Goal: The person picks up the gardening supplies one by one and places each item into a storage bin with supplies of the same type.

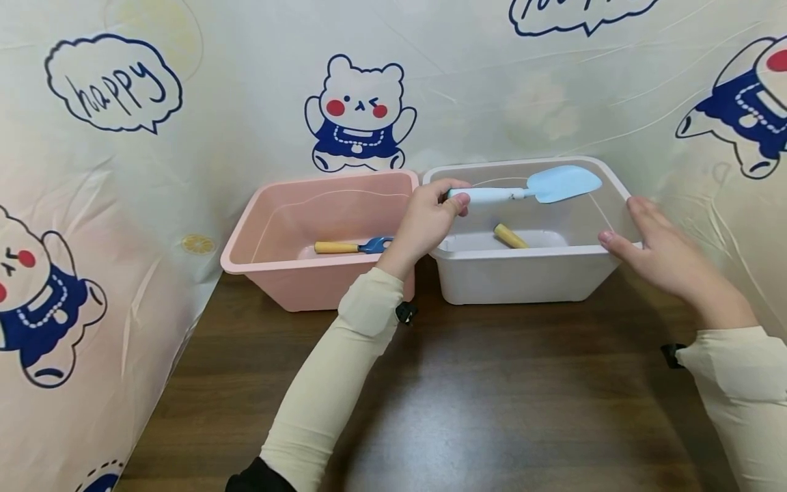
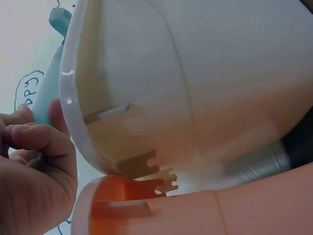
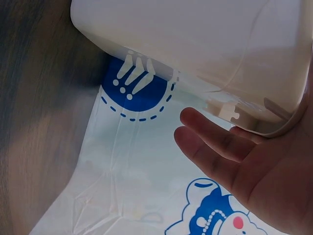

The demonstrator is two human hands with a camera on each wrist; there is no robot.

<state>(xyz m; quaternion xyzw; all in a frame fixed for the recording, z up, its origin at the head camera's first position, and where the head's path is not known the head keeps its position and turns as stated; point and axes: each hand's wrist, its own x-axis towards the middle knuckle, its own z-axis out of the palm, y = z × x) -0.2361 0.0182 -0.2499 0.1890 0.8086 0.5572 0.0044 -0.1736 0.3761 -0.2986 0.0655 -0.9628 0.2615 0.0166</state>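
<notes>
With thumb and fingers, my left hand [image 1: 424, 222] pinches the handle end of a light blue trowel [image 1: 562, 184], held level over the white bin [image 1: 522, 277]. The blade points right. In the left wrist view the trowel handle [image 2: 46, 93] shows beyond the bin's rim. My right hand [image 1: 676, 263] rests at the white bin's front right corner, thumb near the front rim. Its fingers [image 3: 210, 156] extend fairly straight beside the outer wall in the right wrist view. Inside the white bin lies a yellow handle [image 1: 510, 236]; its other end is hidden.
A pink bin [image 1: 326, 283] stands left of the white one, rims close together. In it lies a tool with a yellow handle [image 1: 337, 247] and blue head, partly hidden by my left arm. Both bins stand on a dark wooden table [image 1: 492, 410] against a printed sheet [image 1: 246, 89].
</notes>
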